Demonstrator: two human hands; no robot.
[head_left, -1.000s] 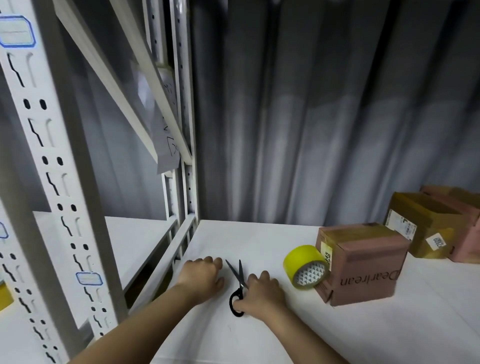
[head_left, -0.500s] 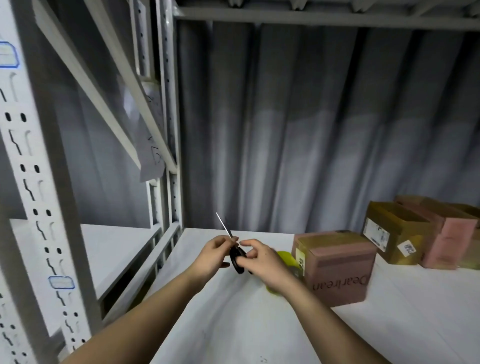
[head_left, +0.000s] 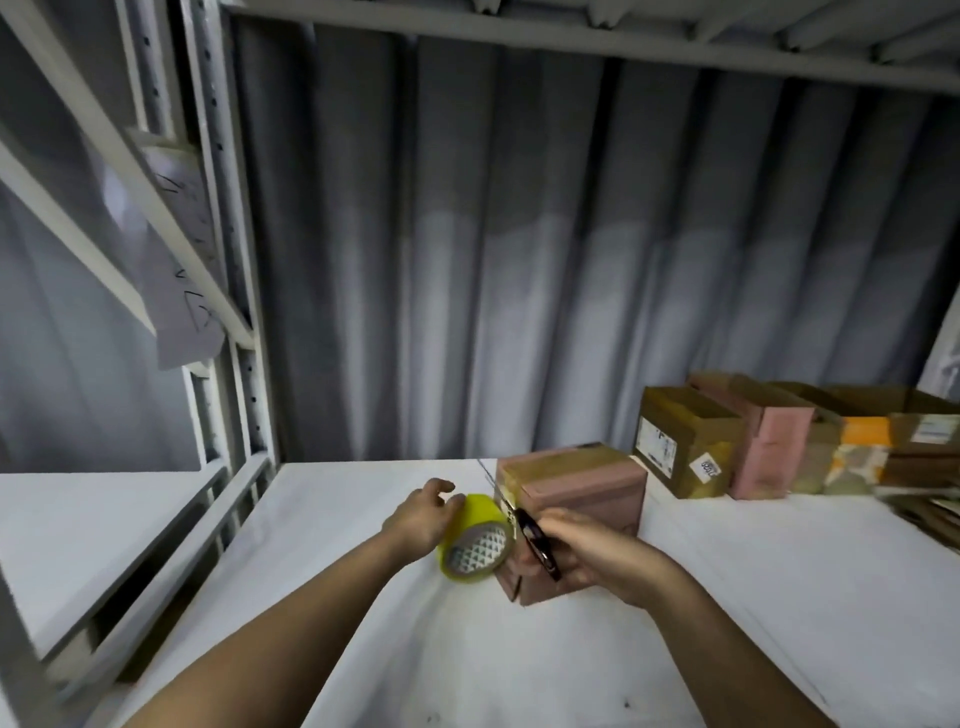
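The left grip (head_left: 421, 514) is now touching the yellow adhesive-tape roll (head_left: 475, 540), fingers loosely spread and not clasping it. The roll is lying on the white shelf (head_left: 337, 519), immediately right of this grip. The black-handled steel scissors (head_left: 537, 540), released by the left grip, are being clasped by the right grip (head_left: 597, 561) alone, which suggests taping is beginning.

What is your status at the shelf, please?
Left hand touches yellow tape roll. Right hand grips scissors, blades pointing away. Brown box close behind the roll, crowding it.
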